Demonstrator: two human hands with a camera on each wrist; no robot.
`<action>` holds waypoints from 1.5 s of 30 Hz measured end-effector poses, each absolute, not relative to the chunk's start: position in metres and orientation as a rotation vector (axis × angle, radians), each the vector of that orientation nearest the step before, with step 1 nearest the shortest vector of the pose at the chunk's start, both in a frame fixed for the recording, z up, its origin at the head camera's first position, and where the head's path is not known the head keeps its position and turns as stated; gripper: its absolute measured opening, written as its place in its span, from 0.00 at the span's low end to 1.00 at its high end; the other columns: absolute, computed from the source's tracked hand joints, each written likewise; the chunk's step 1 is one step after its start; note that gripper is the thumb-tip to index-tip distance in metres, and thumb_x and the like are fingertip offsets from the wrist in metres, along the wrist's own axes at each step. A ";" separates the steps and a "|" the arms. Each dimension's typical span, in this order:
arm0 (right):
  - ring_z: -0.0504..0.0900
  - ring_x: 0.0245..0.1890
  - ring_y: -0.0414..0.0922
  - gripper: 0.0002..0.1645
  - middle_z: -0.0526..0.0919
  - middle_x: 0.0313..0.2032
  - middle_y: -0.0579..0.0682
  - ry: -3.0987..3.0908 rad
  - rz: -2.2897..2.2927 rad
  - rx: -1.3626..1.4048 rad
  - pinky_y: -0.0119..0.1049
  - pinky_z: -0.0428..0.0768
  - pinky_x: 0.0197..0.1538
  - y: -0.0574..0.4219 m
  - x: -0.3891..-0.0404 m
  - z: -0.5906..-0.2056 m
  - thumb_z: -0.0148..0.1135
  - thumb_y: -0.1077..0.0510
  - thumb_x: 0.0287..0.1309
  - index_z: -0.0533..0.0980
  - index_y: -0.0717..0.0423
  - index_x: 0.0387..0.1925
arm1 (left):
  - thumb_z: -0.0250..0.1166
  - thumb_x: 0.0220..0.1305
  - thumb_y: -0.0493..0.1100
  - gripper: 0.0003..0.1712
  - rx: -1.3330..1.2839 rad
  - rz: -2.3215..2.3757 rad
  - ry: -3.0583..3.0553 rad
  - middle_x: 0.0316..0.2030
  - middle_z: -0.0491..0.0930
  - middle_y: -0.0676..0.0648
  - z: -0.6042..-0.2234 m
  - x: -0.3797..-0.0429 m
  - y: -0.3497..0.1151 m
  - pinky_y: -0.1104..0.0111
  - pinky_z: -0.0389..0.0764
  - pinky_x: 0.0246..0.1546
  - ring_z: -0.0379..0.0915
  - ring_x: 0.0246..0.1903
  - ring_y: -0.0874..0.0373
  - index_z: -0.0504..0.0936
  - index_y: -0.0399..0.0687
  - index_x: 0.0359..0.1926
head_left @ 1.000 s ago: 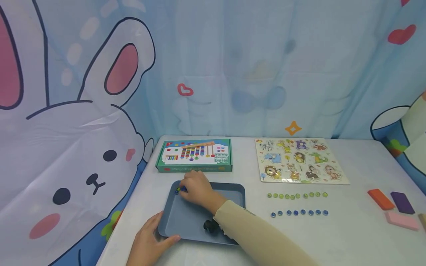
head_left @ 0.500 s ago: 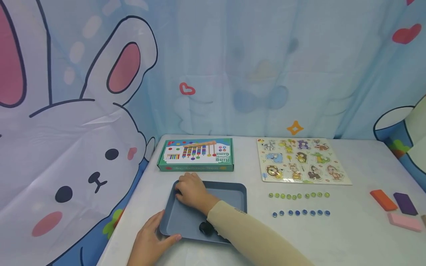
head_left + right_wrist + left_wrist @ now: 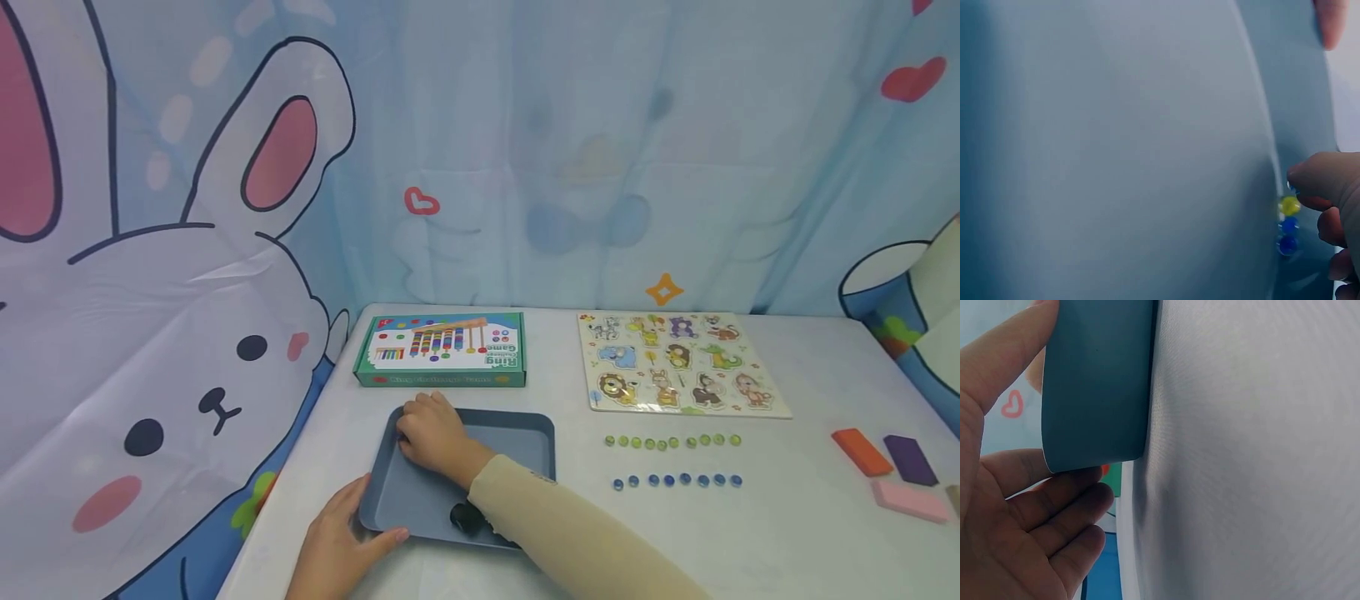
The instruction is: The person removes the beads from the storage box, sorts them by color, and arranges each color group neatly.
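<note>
My left hand (image 3: pixel 337 537) holds the front left corner of the blue-grey tray (image 3: pixel 420 508); its thumb lies at the front rim and its fingers (image 3: pixel 1063 515) bend round the corner. My right hand (image 3: pixel 435 433) reaches into the tray's back left corner, palm down. In the right wrist view its thumb and a finger pinch a small clear bluish bead (image 3: pixel 1292 187), mostly hidden by the fingertips. Right beside it, along the tray wall, lie a yellow bead (image 3: pixel 1289 205) and two blue beads (image 3: pixel 1287 244). From the head these beads are covered by the hand.
Right of the tray run a row of yellow-green beads (image 3: pixel 662 444) and a row of blue beads (image 3: pixel 669 481). Behind stand a ring game box (image 3: pixel 442 350) and an animal puzzle board (image 3: pixel 678 367). Coloured blocks (image 3: pixel 909 502) lie far right. A black object (image 3: pixel 467 518) sits under the right sleeve.
My right hand has shifted slightly left and down over the corner beads, hiding those that showed in the head view a second ago. The left hand keeps its place on the tray.
</note>
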State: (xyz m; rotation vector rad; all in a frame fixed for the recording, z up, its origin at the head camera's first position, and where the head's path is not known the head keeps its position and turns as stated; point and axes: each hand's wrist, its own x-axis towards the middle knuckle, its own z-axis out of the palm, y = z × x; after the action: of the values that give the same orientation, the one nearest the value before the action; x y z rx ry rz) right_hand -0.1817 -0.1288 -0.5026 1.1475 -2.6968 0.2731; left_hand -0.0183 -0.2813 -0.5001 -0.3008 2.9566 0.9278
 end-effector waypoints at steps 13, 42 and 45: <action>0.70 0.31 0.36 0.08 0.79 0.27 0.35 -2.682 0.573 1.042 0.29 0.61 0.34 -0.097 -0.181 -0.477 0.76 0.44 0.59 0.91 0.38 0.39 | 0.74 0.42 0.82 0.70 -0.297 0.932 2.948 0.71 0.74 0.37 -0.496 -0.018 -0.281 0.41 0.78 0.67 0.72 0.70 0.36 0.70 0.41 0.76; 0.66 0.30 0.39 0.06 0.76 0.23 0.42 -2.551 0.711 0.687 0.34 0.63 0.36 0.067 -0.172 -0.452 0.80 0.52 0.55 0.90 0.43 0.35 | 0.77 0.43 0.78 0.68 -0.303 0.872 2.922 0.70 0.73 0.33 -0.495 -0.020 -0.282 0.38 0.78 0.65 0.71 0.69 0.32 0.70 0.39 0.76; 0.66 0.30 0.40 0.07 0.76 0.23 0.43 -2.545 0.711 0.654 0.35 0.63 0.37 0.085 -0.170 -0.454 0.81 0.52 0.54 0.90 0.44 0.35 | 0.77 0.42 0.78 0.69 -0.297 0.855 2.933 0.70 0.74 0.33 -0.497 -0.020 -0.282 0.39 0.78 0.65 0.72 0.69 0.32 0.70 0.39 0.75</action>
State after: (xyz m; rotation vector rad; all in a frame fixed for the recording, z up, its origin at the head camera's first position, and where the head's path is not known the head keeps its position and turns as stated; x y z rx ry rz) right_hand -0.1696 0.0848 -0.4538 0.6535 -2.5449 0.7113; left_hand -0.0201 -0.2823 -0.4971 -0.2965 2.9334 0.8547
